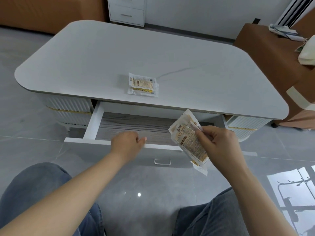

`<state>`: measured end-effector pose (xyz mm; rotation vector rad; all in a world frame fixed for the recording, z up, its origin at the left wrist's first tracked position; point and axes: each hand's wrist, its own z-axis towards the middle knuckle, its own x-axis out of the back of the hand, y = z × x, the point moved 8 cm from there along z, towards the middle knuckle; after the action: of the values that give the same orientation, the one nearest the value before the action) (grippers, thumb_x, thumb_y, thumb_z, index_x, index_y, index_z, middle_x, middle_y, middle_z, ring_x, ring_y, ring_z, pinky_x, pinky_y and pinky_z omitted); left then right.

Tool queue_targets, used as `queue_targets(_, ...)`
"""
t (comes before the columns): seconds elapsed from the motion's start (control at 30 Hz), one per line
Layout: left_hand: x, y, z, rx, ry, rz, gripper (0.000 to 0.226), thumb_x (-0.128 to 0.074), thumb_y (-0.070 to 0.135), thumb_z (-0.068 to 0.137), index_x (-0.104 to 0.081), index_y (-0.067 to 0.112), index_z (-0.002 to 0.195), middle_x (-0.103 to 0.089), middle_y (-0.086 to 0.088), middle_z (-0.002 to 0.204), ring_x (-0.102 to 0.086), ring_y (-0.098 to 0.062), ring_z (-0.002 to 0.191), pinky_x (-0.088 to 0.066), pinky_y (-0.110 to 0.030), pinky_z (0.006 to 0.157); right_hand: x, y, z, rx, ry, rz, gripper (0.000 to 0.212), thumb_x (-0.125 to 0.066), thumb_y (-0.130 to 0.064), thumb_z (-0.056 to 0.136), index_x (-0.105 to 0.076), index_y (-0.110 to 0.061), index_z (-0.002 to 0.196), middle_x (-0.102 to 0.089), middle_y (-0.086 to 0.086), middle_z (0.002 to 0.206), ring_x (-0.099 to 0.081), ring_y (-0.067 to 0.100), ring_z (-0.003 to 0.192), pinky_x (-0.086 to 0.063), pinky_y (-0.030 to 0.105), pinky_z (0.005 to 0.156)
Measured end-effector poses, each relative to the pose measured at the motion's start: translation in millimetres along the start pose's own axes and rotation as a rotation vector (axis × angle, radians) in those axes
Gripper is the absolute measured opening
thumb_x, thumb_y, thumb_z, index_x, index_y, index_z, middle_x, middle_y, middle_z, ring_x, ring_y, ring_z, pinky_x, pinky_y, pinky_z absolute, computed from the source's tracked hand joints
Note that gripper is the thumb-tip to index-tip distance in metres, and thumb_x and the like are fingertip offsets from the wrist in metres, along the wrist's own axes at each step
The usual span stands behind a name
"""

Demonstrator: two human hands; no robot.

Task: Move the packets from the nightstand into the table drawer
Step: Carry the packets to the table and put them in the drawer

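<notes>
The head camera is the only view. In it the drawer (pixel 95 123) of the white coffee table (pixel 119 53) stands pulled out toward the person, and its wood-grain bottom shows no packet inside. The left hand (pixel 127 142) sits on the top edge of the drawer's front panel, a little left of its middle. Its fingers are curled at the edge and the thumb is laid along it, so it seems to hold the drawer. The right hand (pixel 219 143) pinches a printed packet (pixel 189 142) between thumb and bent fingers, above the right end of the drawer. The packet hangs slanted, with its upper end over the inside of the drawer and its lower end out past the front panel, over the floor (pixel 153 184). A second packet may be behind it; I cannot tell. A pair of packets (pixel 143 85) lies one partly on the other on the tabletop, behind the drawer and well apart from both hands. I see three risks. If the fingers let go here, the smooth wrapper may tip over the front panel and drop on the floor, because much of it hangs outside. If the left hand pushes the drawer in too early, the packet or the fingers can be caught under the tabletop. And the pair behind the drawer can be forgotten, since neither hand is near it.
</notes>
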<state>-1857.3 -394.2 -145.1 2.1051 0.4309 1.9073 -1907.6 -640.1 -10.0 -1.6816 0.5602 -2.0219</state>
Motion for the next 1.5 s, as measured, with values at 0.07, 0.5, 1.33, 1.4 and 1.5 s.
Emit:
queue_targets(0.07, -5.4, -7.0, -3.4, 0.044, -0.044, -0.028, 0.046, -0.048, 0.053, 0.089, -0.048, 0.019, 0.059, -0.052, 0.006, 0.060, -0.053, -0.020, 0.069, -0.032, -0.025, 0.057, -1.3, 1.4, 3.5, 0.003, 0.002, -0.010, 0.024, -0.058, -0.023, 0.092, -0.071, -0.009, 0.077, -0.063, 0.002, 0.061, -0.055, 0.019, 0.057, -0.043, 0.038, 0.051)
queue_targets(0.5, -23.4, 16.1, -3.9, -0.016, -0.096, -0.073, 0.042, -0.051, 0.048, 0.087, -0.043, 0.019, 0.057, -0.049, 0.004, 0.056, -0.049, -0.016, 0.062, -0.030, -0.025, 0.052, 17.8, 32.7, 36.6, -0.029, 0.021, -0.039, 0.029, -0.056, -0.024, 0.093, -0.068, -0.006, 0.075, -0.057, 0.014, 0.060, -0.049, 0.026, 0.053, -0.035, 0.026, 0.043)
queue_targets(1.33, -43.9, 45.2, 10.2, -0.008, -0.047, 0.047, 0.042, -0.040, 0.055, 0.090, -0.058, 0.023, 0.071, -0.062, 0.008, 0.070, -0.058, -0.015, 0.070, -0.045, -0.027, 0.064, -81.4, 199.4, 94.8, -0.168, -0.252, -0.648, 0.018, -0.048, -0.013, 0.092, -0.066, -0.014, 0.090, -0.067, 0.005, 0.085, -0.059, 0.027, 0.074, -0.034, 0.026, 0.056)
queue_targets(1.4, -44.0, 46.2, 9.5, -0.012, -0.045, 0.057, 0.041, -0.040, 0.055, 0.089, -0.059, 0.023, 0.071, -0.062, 0.009, 0.069, -0.057, -0.013, 0.069, -0.045, -0.027, 0.063, -92.2, 204.1, 94.0, -0.200, -0.287, -0.587, 0.024, -0.045, -0.017, 0.095, -0.068, -0.014, 0.090, -0.063, 0.003, 0.081, -0.056, 0.024, 0.072, -0.036, 0.026, 0.057)
queue_targets(1.5, -42.9, 46.9, 9.5, -0.015, -0.038, 0.075, 0.041, -0.040, 0.055, 0.089, -0.061, 0.024, 0.072, -0.063, 0.009, 0.069, -0.057, -0.013, 0.069, -0.043, -0.026, 0.061, -102.0, 203.0, 96.9, -0.203, -0.323, -0.542, 0.024, -0.047, -0.019, 0.095, -0.070, -0.014, 0.093, -0.064, 0.005, 0.086, -0.056, 0.024, 0.075, -0.038, 0.027, 0.059)
